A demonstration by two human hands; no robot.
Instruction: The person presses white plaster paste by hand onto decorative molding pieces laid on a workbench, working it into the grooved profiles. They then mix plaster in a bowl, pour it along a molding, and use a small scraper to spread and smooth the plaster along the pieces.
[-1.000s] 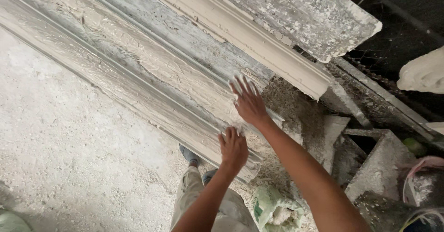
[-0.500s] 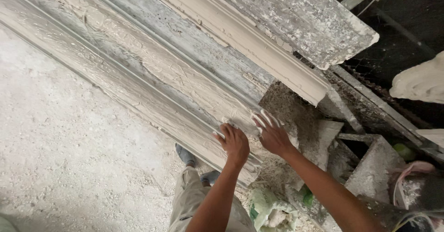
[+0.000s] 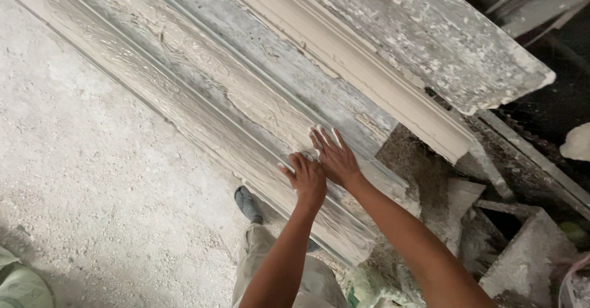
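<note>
Your right hand [image 3: 337, 158] has slid back down the wet plaster moulding [image 3: 246, 108] on the bench, now touching your left hand [image 3: 306, 178] near the moulding's lower end, fingers spread flat, grasping nothing.

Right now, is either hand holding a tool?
No, the left hand and right hand lie bare and flat on the long wet grey plaster strip.

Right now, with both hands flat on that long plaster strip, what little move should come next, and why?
Probably slide both palms a little further along the long grey-white wet plaster moulding. The left hand and right hand lie flat, side by side, near its end, and the plaster beyond them looks rough and ridged.
</note>
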